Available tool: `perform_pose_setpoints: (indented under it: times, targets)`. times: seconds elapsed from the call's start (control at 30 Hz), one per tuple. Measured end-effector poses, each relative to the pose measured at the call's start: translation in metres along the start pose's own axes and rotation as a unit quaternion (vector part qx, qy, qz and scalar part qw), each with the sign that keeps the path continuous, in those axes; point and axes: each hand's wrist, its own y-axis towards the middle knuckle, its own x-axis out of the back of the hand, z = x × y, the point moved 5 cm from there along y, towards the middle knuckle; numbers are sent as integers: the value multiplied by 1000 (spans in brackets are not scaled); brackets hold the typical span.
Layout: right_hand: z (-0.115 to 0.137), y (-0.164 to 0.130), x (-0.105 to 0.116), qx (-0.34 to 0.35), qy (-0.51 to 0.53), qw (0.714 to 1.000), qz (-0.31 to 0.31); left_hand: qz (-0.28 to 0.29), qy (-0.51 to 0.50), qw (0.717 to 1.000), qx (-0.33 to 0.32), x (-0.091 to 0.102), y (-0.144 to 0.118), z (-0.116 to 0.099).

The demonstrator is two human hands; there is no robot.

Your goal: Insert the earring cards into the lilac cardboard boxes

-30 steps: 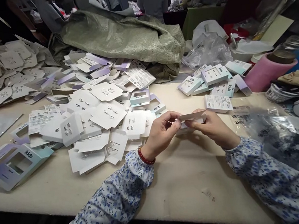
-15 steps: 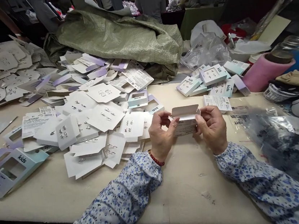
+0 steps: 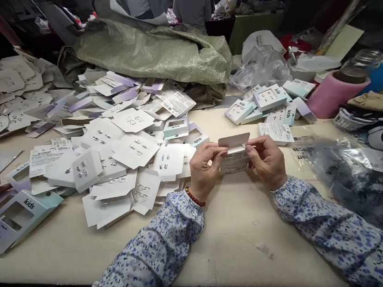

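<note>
Crowded tabletop [image 3: 86, 249], loose earring cards [image 3: 132, 148] heaped toward its left edge; near the front-centre my left hand [image 3: 204, 170] and right hand [image 3: 267, 162] pinch the small box [image 3: 234, 157], flap up — risk: uneven squeeze may crease the flap or drop it.

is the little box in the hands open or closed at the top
Open. The small box sits between the left hand and right hand, and its top flap stands up, not tucked in.
</note>
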Motion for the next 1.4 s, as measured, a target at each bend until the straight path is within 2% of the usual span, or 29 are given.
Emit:
perform_pose_setpoints:
  times: [0.13, 0.27, 0.4, 0.47, 0.53, 0.67, 0.8, 0.93, 1.03, 1.2, 1.4]
  targets:
    - [13, 2, -2, -51, 22, 998, 27, -8, -49, 998, 24, -1, -2, -3]
    - [19, 10, -3, -124, 45, 989, 69, 10, -46, 999, 24, -2, -2, -6]
    - [18, 19, -1, -213, 89, 958, 170, 26, -53, 997, 48, -2, -3, -3]
    - [19, 20, -1, -229, 110, 939, 231, 29, -58, 996, 66, -3, -5, 0]
    - [21, 20, 0, -224, 122, 931, 261, 28, -61, 995, 80, -3, -6, 4]
    - [20, 21, 2, -183, 96, 949, 239, 17, -74, 993, 87, 0, -4, 5]
    - [19, 21, 3, -161, 82, 953, 243, 72, -76, 992, 68, -4, 3, -2]
    - [22, 21, 4, -151, 75, 949, 267, 62, -95, 987, 111, -8, 4, -1]
    - [23, 21, 4, -148, 70, 951, 263, 61, -107, 983, 133, -11, 3, 1]
    - [22, 19, 3, -151, 83, 957, 232, 72, -111, 986, 100, -12, 5, 2]
    - [19, 16, 5, -154, 96, 955, 233, 69, -120, 989, 51, -11, 5, 2]
